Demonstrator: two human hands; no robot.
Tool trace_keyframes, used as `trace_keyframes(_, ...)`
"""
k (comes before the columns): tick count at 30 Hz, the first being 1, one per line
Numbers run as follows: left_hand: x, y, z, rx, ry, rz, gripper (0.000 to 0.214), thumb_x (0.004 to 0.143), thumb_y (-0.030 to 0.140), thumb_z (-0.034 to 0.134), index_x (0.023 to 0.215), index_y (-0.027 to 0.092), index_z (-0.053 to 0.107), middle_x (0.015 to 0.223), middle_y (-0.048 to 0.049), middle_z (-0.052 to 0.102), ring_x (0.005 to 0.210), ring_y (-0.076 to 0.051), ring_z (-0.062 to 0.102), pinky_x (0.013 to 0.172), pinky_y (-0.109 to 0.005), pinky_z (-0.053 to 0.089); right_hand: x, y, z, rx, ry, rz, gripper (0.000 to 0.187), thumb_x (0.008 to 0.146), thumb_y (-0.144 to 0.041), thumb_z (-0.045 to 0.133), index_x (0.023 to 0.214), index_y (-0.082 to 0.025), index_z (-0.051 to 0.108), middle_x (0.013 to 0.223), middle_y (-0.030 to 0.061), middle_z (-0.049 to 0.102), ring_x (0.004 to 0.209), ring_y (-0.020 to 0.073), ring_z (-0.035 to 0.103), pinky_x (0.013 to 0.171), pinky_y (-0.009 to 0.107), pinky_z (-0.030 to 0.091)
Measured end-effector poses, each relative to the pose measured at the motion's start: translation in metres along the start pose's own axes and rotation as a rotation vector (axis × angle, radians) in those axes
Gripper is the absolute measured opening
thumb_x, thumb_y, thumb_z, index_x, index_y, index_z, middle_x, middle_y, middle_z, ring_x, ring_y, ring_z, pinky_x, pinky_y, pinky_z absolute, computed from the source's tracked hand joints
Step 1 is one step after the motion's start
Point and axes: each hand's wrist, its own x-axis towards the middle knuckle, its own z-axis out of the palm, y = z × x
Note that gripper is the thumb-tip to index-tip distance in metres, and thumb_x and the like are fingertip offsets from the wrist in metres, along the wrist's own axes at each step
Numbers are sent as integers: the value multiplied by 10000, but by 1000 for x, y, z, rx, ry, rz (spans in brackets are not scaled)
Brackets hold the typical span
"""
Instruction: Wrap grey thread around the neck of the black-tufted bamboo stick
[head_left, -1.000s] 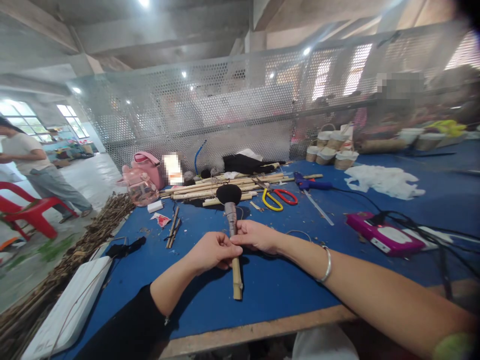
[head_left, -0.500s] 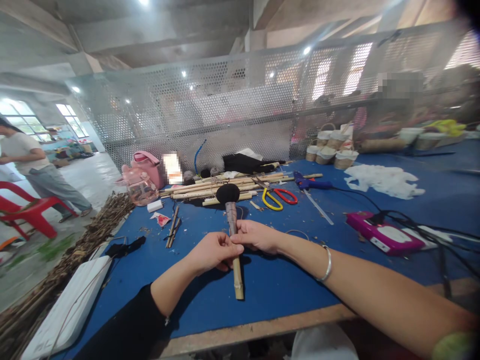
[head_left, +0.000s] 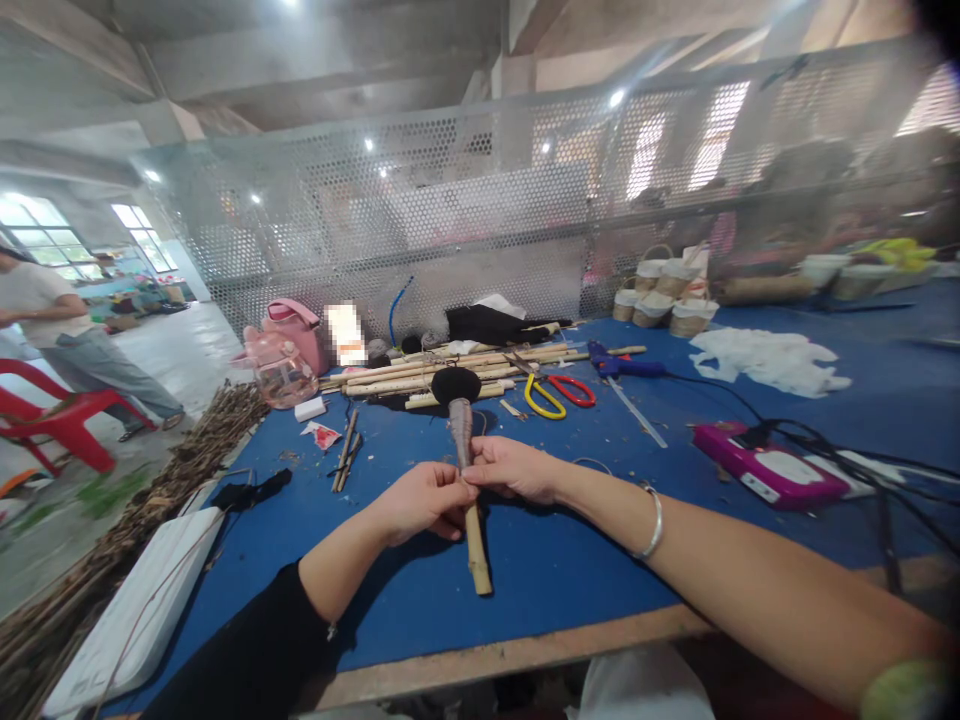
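Note:
Both my hands grip a bamboo stick [head_left: 477, 548] held above the blue table [head_left: 570, 570]. The stick's upper part is wrapped in grey material and ends in a black round head [head_left: 455, 384]. My left hand [head_left: 421, 500] is closed around the stick's middle from the left. From the right, my right hand [head_left: 511, 468] pinches the stick at the same spot, fingertips touching the left hand's. A silver bangle [head_left: 653, 520] sits on my right wrist.
Long bamboo sticks [head_left: 465, 368] lie across the table behind, with yellow and red scissors [head_left: 559, 393], a blue glue gun [head_left: 619, 365], a pink water bottle [head_left: 279, 370] and a magenta box [head_left: 769, 473] with cables. Small baskets [head_left: 664, 300] stand at the back. A person stands far left by a red chair [head_left: 45, 425].
The stick's lower end has swung slightly to the right; my hands have stayed in the same grip. The view has shifted a little.

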Motion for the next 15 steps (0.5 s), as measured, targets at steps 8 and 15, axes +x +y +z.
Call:
trace_keyframes(8,7,-4,-1,-59,25,50,420,588,468,722,687,126,500,601,22,519,524,-55,496,566,-209,444,2,3,-3,23,-3,-9,300,715,-363,662,808,-160,461,448,-109,393,333,22,218,310,174,108)
trace_keyframes(15,2,-1,-3,-3,-111,32,387,670,482,651,805,138,534,735,-30,577,588,-73,527,590,-216,454,0,2,-3,24,-36,-11,308,725,-369,655,821,-163,446,445,-111,386,337,26,227,316,171,117)
